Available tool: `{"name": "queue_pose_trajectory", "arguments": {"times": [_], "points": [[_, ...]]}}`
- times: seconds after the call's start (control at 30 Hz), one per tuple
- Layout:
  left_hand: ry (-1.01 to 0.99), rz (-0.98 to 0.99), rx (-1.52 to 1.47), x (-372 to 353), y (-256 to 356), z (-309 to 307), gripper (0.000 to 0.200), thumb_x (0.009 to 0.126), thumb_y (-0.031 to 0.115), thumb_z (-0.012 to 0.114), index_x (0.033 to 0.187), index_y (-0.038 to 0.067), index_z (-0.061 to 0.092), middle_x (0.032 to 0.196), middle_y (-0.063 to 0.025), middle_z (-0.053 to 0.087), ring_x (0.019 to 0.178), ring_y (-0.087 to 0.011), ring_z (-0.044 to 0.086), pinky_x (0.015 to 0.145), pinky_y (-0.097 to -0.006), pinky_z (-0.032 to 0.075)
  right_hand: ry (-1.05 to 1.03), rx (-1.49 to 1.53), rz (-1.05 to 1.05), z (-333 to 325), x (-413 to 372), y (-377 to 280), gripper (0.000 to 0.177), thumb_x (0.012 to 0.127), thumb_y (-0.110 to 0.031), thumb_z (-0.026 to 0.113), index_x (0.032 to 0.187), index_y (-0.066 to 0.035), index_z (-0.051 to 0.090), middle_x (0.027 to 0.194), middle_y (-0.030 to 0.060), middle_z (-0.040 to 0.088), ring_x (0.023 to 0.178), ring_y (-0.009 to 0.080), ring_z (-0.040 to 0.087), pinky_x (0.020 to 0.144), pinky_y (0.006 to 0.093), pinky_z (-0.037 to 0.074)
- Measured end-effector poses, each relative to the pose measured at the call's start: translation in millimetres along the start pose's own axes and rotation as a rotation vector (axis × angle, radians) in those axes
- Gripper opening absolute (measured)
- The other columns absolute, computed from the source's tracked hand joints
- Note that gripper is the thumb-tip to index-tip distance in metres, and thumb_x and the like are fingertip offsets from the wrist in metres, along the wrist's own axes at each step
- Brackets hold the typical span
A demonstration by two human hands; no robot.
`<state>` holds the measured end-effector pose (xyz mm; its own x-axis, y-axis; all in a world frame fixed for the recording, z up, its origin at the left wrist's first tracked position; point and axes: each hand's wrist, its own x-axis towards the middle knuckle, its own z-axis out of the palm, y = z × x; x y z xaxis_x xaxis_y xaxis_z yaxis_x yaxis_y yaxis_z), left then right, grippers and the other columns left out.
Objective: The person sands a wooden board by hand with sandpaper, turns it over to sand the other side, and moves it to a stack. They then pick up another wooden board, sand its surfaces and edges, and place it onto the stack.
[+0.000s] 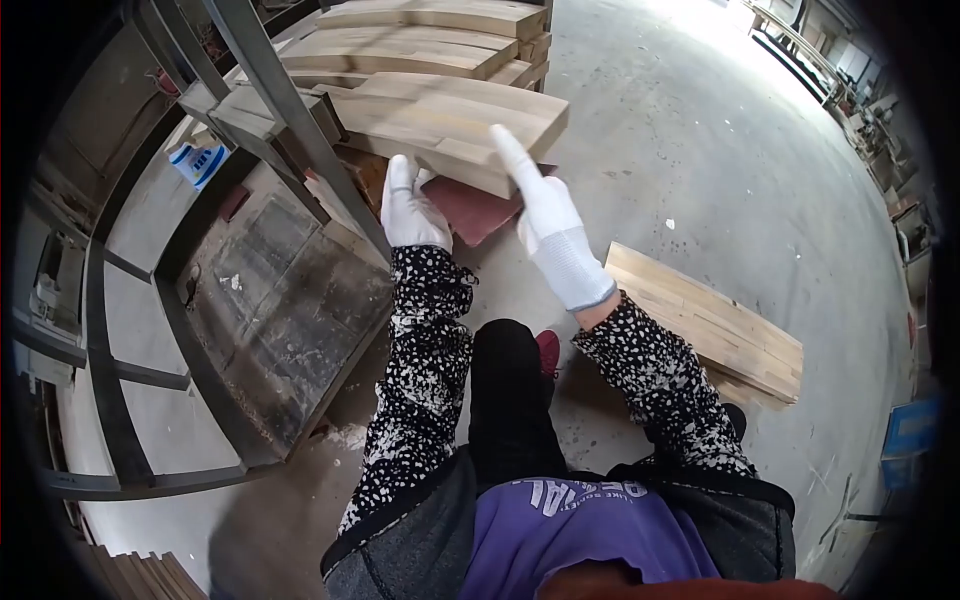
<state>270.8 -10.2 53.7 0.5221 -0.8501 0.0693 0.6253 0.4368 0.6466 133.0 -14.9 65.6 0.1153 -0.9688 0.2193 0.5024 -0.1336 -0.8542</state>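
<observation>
A thick, pale wooden board [440,115], glued up from strips, lies tilted in front of me. My left hand [415,215], in a white glove, is at its near edge, thumb up and fingers hidden under the wood. At the right end is my right hand [550,215], also gloved, its thumb stretched over the board's corner and its other fingers curled below. Between both hands, a dark red sheet like sandpaper [475,210] shows beneath the board.
More curved boards [420,50] are stacked behind. A grey metal frame [265,90] rises at the left, beside a dusty dark panel [275,290]. Long boards [710,320] lie on the floor at right. A blue-and-white item [197,165] sits left; a blue crate [910,430] stands far right.
</observation>
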Motion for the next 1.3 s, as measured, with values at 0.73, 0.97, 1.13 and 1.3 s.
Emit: {"name": "queue_pose_trajectory", "arguments": {"times": [0.73,0.97,1.13,1.3], "points": [[0.203,-0.004,0.303,-22.6,21.7,-65.3,0.054,0.094,0.041,0.044,0.13,0.001,0.039,0.121,-0.0162,0.051,0.11,-0.0288,0.051,0.099,-0.0377,0.037,-0.449,-0.45,0.129,7.0,72.9,56.5,0.045,0.08,-0.047,0.064,0.09,-0.003,0.069,0.074,0.0107,0.064,0.07,0.0102,0.057,0.061,0.0246,0.044],[-0.119,-0.316,0.49,-65.9,-45.4,-28.9,0.053,0.095,0.04,0.041,0.131,0.0,0.041,0.126,-0.0197,0.049,0.116,-0.0311,0.048,0.103,-0.0387,0.033,0.287,-0.965,0.055,-262.1,-42.4,-83.8,0.039,0.091,-0.037,0.048,0.122,-0.014,0.053,0.099,0.0181,0.063,0.082,0.0305,0.062,0.073,0.0365,0.049],[-0.437,-0.531,0.761,-85.6,-125.7,4.1,0.055,0.093,0.043,0.045,0.132,0.005,0.042,0.129,-0.0192,0.048,0.12,-0.0318,0.046,0.104,-0.0419,0.03,0.696,-1.69,-0.169,-369.9,-142.3,-126.6,0.043,0.088,-0.041,0.055,0.112,-0.005,0.058,0.093,0.0187,0.064,0.085,0.0296,0.063,0.076,0.0362,0.049],[-0.829,-0.423,1.164,-55.1,-231.3,-19.8,0.065,0.087,0.052,0.05,0.134,0.008,0.041,0.13,-0.0166,0.048,0.124,-0.0319,0.041,0.104,-0.0467,0.027,0.601,-2.223,0.168,-377.7,-187.5,-22.1,0.044,0.087,-0.042,0.047,0.104,-0.002,0.053,0.11,0.0198,0.054,0.11,0.0359,0.047,0.098,0.0495,0.031]]}}
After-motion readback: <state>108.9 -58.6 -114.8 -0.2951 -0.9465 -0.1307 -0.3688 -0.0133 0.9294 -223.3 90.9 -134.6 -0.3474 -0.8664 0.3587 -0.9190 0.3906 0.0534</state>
